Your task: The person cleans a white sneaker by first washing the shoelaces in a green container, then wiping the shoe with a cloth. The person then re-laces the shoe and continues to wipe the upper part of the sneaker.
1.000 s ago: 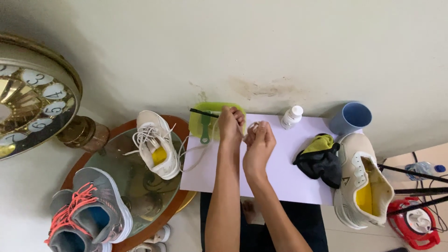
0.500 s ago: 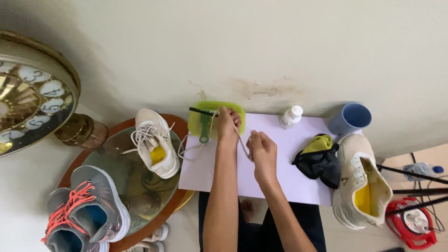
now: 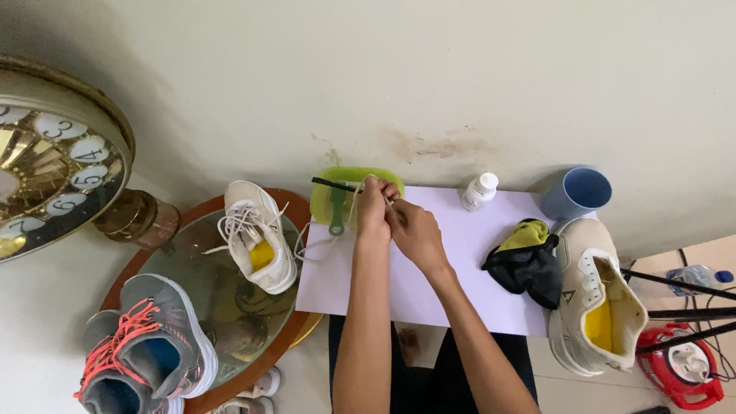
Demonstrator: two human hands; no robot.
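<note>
Both hands [image 3: 399,218] pinched on white shoelace [image 3: 326,241], over green tray [image 3: 326,201].

right hand [image 3: 414,230] moved back up against left hand [image 3: 373,205], white shoelace [image 3: 354,201] pinched between both

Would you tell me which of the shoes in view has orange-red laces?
The grey shoe at the lower left, on the round glass-topped table. The white shoe beside it has white laces, and the cream shoe on the right shows none.
</note>
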